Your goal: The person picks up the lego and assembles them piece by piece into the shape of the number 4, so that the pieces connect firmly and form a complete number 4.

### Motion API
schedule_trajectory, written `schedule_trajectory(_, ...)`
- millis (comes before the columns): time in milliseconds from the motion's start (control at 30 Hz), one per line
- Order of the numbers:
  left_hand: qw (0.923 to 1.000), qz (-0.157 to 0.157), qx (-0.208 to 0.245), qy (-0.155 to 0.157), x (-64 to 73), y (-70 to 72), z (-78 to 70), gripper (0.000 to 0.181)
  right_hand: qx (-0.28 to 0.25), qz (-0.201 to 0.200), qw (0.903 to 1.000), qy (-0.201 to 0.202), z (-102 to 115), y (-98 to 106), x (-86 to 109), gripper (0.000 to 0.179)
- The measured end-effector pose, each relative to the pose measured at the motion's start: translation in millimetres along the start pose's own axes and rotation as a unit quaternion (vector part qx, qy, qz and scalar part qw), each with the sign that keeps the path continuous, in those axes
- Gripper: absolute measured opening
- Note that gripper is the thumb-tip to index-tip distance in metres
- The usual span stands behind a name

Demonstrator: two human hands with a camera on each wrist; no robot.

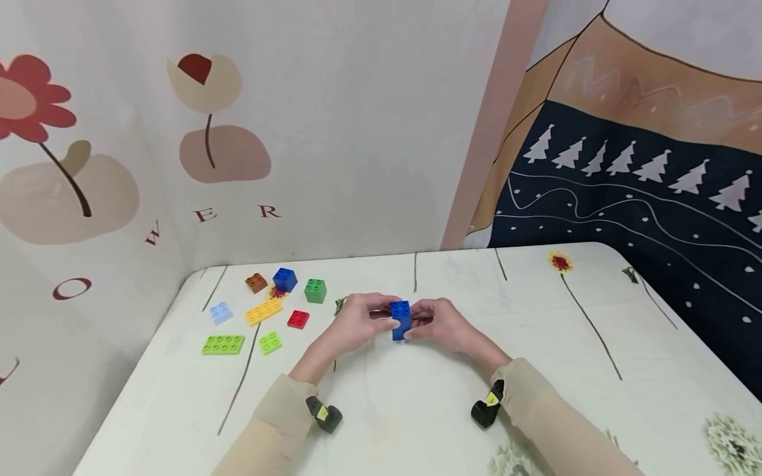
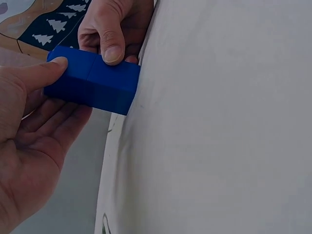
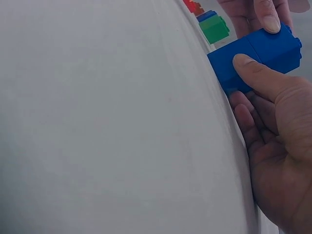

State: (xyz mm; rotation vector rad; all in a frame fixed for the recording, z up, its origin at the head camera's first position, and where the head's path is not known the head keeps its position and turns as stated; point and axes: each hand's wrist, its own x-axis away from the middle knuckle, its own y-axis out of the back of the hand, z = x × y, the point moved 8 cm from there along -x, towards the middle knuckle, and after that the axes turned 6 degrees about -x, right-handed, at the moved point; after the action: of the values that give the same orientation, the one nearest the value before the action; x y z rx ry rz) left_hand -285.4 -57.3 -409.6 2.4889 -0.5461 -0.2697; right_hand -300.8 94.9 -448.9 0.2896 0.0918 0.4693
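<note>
Two blue toy building bricks stand stacked upright on the table, fitted flush with a thin seam between them. My left hand (image 1: 357, 319) pinches the upper blue brick (image 2: 73, 80) between thumb and fingers, its studs facing up. From the other side, my right hand (image 1: 445, 324) grips the lower blue brick (image 3: 228, 70), with the thumb on its near face and the fingers behind. The base of the stack is right at the tablecloth in both wrist views.
Loose bricks lie to the left: brown (image 1: 256, 283), blue (image 1: 285, 279), green (image 1: 315, 291), red (image 1: 298, 319), yellow (image 1: 264, 312), light blue (image 1: 221, 313), a long lime one (image 1: 223, 344) and a small lime one (image 1: 270, 342). Printed curtains (image 1: 369, 132) hang behind the table (image 1: 405, 416).
</note>
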Motion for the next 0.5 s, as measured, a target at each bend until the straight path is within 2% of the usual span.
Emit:
schedule_trajectory(300, 0.9993, 0.038, -0.006, 0.004, -2.5, -0.7, -2.9, 0.041, 0.013, 0.019, 0.9996, -0.013, -4.1, 2.9, -4.8, 0.03)
schedule_trajectory(500, 0.9987, 0.048, -0.015, -0.007, 3.1, 7.8, -1.0, 0.058, 0.018, 0.025, 0.9994, -0.016, -4.5, -0.6, -4.5, 0.03)
